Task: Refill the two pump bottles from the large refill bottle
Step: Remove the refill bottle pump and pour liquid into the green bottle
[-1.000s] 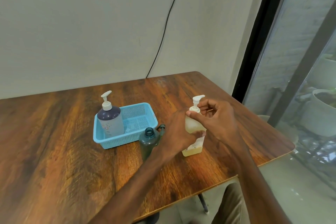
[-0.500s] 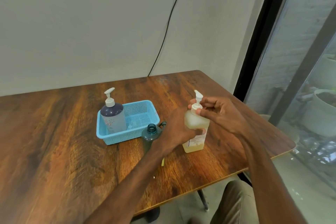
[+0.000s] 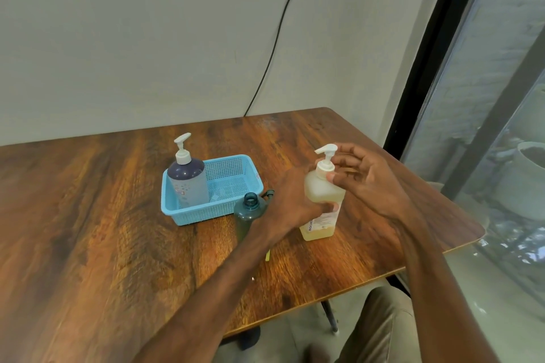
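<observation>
1. Two forearms of mine reach forward from the near edge of the picture over the wooden worktop (image 3: 97, 244), and a bit of my beige trouser (image 3: 380, 324) shows below the near edge of the worktop.
2. My left hand (image 3: 290, 206) is wrapped around the middle of the yellow pump bottle (image 3: 323, 194), and its fingers are closed on the body of it. This bottle stands upright on the worktop, near the right side, with a low layer of yellowish liquid at the bottom.
3. My right hand (image 3: 365, 183) is at the top of the same bottle. Its fingers (image 3: 343, 177) are loosely spread beside the white pump head (image 3: 326, 156); the thumb tip touches the collar under the pump, but I cannot tell if the other fingers really grip it.
4. Just left of my left hand stands the large refill bottle (image 3: 249, 212), dark green, with its mouth open and no cap on it. My left wrist hides part of its lower body.
5. One small yellow thing (image 3: 267, 255) lies on the worktop under my left forearm; it is too hidden to say what it is.
6. Behind the refill bottle sits a light blue basket (image 3: 233, 206). The second pump bottle (image 3: 187, 183), dark blue with a white pump, stands upright inside the left end of it.
7. Farthest away, a black cable (image 3: 277, 38) runs down the pale wall (image 3: 118, 38) to the back edge of the worktop, and a glass window (image 3: 501, 97) is on the right.
</observation>
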The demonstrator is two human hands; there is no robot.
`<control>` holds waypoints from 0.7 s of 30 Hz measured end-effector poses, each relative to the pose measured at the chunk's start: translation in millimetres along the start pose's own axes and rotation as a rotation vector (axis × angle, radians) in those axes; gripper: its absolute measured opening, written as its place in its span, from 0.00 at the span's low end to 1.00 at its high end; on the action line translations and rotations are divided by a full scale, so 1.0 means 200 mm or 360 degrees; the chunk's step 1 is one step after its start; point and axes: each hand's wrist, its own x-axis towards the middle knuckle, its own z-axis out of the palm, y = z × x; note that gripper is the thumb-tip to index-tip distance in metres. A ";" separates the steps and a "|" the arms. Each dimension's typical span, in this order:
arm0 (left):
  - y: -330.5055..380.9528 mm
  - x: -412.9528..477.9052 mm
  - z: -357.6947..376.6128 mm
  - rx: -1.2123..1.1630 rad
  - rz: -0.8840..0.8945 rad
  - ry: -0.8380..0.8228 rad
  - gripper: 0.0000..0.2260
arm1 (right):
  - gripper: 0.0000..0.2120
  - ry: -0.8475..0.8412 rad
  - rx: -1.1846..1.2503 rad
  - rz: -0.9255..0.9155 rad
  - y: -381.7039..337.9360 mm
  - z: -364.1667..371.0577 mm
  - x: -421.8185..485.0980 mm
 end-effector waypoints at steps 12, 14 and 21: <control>0.00 -0.01 0.00 -0.0015 -0.0025 -0.0024 0.29 | 0.25 0.0346 -0.0063 0.0026 0.01 0.12 0.00; -0.01 0.00 0.01 -0.0004 -0.0029 -0.0018 0.30 | 0.26 0.0248 0.0041 0.0047 0.01 0.10 0.00; -0.01 0.00 0.01 -0.0017 -0.0059 -0.0041 0.27 | 0.22 0.0298 -0.0071 -0.0024 0.00 0.10 -0.01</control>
